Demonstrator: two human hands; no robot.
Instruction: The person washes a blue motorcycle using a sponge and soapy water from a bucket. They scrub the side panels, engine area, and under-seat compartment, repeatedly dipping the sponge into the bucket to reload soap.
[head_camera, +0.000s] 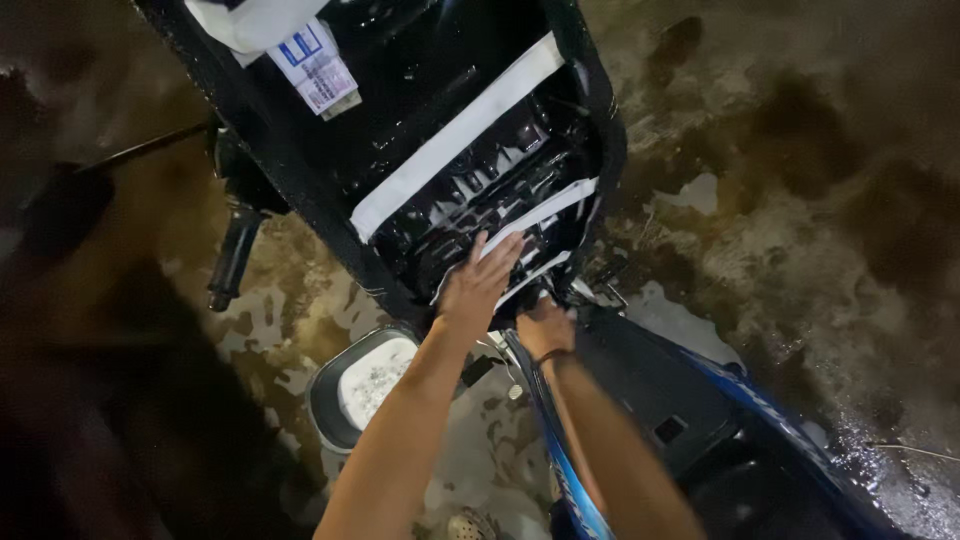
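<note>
A scooter's seat is tipped up, showing its wet black underside crossed by white strips. My left hand lies flat against that underside near its lower edge, fingers spread over a white strip. My right hand is just below, at the hinge end of the seat where it meets the scooter's blue and black body; its fingers are tucked under and I cannot see what they hold. A dark band circles the right wrist.
A grey bucket with soapy water stands on the wet concrete floor left of the scooter. A white label sticks to the seat's upper part. A black footpeg juts out at left. Dark shadow fills the left side.
</note>
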